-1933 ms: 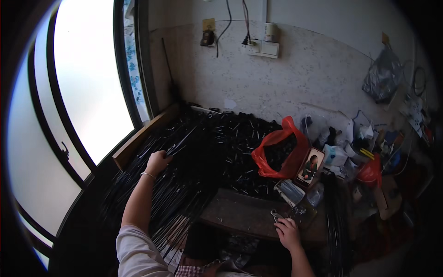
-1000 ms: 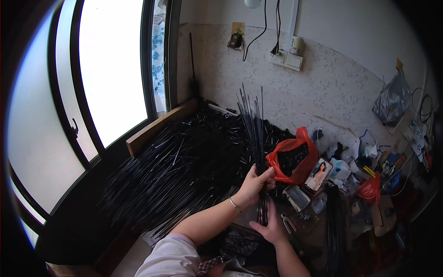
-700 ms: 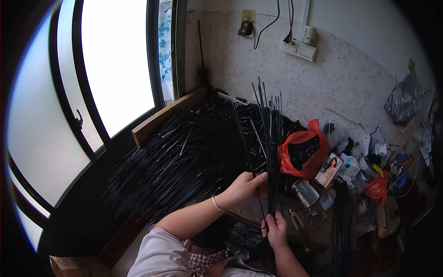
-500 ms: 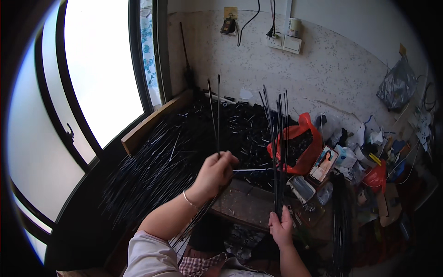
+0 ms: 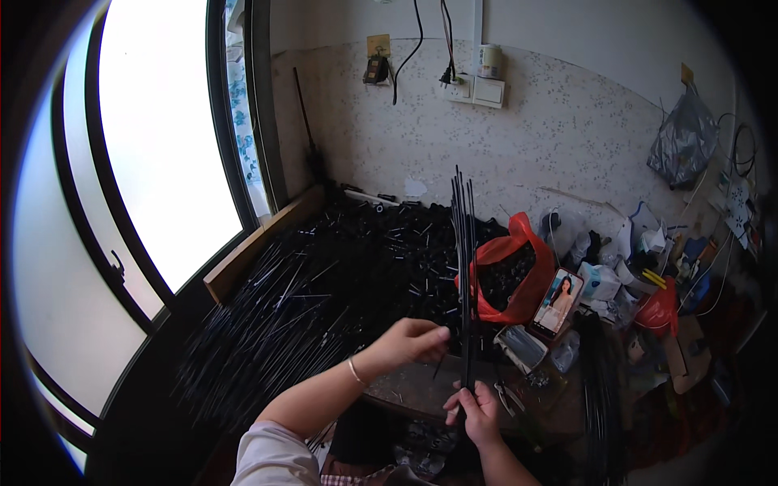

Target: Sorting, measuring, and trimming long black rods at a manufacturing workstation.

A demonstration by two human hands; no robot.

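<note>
My right hand grips the lower end of a bundle of thin black rods that stands upright in front of me. My left hand is just left of the bundle, fingers pinched at a short black piece beside the rods. A big pile of long black rods covers the table to the left. Small black parts are heaped behind it.
A red plastic bag of black parts stands right of the bundle, with a phone leaning beside it. Bottles, boxes and bags clutter the right side. A large window is on the left, wall sockets above.
My left hand left the rod pile on the left and came to the middle. Both hands gathered rods into one upright bundle, which the right hand holds now.
</note>
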